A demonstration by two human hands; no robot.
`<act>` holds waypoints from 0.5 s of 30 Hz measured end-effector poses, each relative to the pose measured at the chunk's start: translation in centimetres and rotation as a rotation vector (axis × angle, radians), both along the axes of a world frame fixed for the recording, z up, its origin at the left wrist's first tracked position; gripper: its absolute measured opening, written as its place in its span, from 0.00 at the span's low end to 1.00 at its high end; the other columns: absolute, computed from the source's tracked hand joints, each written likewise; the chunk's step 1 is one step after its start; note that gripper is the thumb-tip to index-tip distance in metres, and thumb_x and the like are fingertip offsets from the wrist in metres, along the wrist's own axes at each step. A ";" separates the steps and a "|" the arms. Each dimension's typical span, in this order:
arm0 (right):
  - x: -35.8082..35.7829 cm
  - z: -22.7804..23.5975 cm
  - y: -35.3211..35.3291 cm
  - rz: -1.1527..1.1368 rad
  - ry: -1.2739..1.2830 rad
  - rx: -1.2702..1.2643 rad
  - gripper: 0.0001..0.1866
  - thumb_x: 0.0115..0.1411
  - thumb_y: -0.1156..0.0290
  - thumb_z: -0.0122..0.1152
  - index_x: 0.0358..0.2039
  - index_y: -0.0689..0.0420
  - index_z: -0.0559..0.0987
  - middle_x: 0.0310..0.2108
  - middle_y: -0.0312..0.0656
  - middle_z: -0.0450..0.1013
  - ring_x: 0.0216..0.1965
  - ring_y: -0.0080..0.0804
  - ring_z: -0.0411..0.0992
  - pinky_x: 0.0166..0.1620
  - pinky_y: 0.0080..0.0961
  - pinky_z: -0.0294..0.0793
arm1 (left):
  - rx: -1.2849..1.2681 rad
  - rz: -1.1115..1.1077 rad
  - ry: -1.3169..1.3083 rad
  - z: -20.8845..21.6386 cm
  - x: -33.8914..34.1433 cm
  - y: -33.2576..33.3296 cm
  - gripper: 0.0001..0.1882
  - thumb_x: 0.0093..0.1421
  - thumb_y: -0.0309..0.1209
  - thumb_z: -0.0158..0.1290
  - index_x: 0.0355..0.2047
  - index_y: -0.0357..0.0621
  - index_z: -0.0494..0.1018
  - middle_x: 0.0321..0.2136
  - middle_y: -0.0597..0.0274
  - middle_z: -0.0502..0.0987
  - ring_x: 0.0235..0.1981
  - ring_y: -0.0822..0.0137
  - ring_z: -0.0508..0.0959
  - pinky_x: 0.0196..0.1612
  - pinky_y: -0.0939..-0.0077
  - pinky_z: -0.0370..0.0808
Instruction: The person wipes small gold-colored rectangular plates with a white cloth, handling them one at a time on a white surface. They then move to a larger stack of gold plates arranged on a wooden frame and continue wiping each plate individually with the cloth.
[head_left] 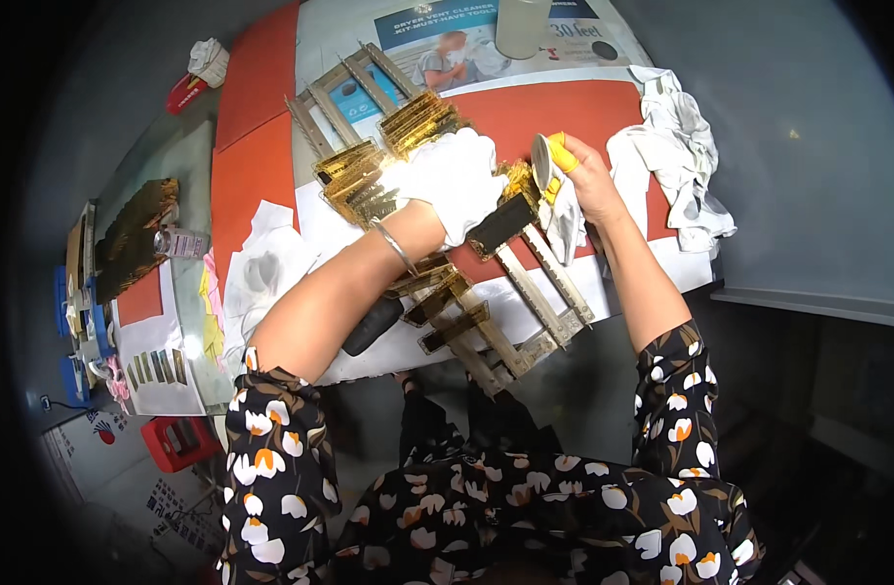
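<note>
My left hand (452, 185), in a white glove, rests over a metal rack loaded with gold-coloured thin plates (354, 180); glare and the glove hide its fingers. In my right hand (585, 177), which wears yellow finger covers, is a round greyish disc (542, 166) with a pale rim, tilted on edge. A white cloth (564, 229) hangs below those fingers. Between the hands, more gold plates show, with a dark rectangular plate (502, 225) nearest me. The rack's bare metal rails (549, 283) reach toward the table's front edge.
Bunched white cloths (676, 161) lie at the right on a red mat (603, 102). A translucent container (522, 29) stands at the back. On the left are a small clear bottle (181, 242), a dark gold sheet (135, 234) and several small strips (157, 368). A red stool (178, 441) stands below.
</note>
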State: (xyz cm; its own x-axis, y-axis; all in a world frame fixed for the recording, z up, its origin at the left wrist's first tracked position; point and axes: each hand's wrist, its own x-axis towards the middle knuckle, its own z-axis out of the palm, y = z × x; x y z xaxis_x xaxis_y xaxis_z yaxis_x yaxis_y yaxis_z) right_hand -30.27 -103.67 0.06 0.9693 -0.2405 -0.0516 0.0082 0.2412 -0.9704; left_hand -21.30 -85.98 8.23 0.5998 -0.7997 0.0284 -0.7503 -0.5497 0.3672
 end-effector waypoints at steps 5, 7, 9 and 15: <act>0.0 -0.8 0.9 -0.082 -0.020 0.151 0.10 0.59 0.66 0.51 0.35 0.59 0.73 0.28 0.29 0.68 0.30 0.14 0.64 0.34 0.13 0.65 | -0.075 -0.021 -0.084 -1.2 0.0 0.3 0.09 0.47 0.34 0.55 0.22 0.42 0.69 0.25 0.55 0.70 0.32 0.56 0.71 0.37 0.66 0.69; -0.2 -1.2 0.8 -0.089 -0.059 0.139 0.11 0.59 0.65 0.50 0.37 0.59 0.73 0.29 0.31 0.70 0.30 0.15 0.66 0.34 0.14 0.67 | -0.097 -0.025 -0.121 -1.2 -0.2 0.4 0.09 0.46 0.33 0.55 0.23 0.42 0.69 0.25 0.55 0.70 0.32 0.55 0.72 0.37 0.65 0.69; -0.4 -1.5 0.6 -0.097 -0.099 0.125 0.13 0.60 0.64 0.50 0.39 0.59 0.72 0.30 0.33 0.71 0.30 0.17 0.69 0.33 0.15 0.68 | -0.131 -0.056 -0.114 -1.2 -0.6 0.6 0.08 0.46 0.32 0.54 0.24 0.42 0.70 0.25 0.54 0.70 0.32 0.54 0.71 0.37 0.64 0.68; -1.2 -0.3 1.8 -0.171 -0.081 0.160 0.11 0.59 0.64 0.51 0.36 0.58 0.72 0.26 0.31 0.68 0.26 0.15 0.66 0.29 0.13 0.66 | -0.147 -0.132 -0.207 -0.7 -1.7 1.1 0.08 0.47 0.32 0.53 0.26 0.43 0.71 0.27 0.56 0.70 0.34 0.55 0.70 0.40 0.65 0.66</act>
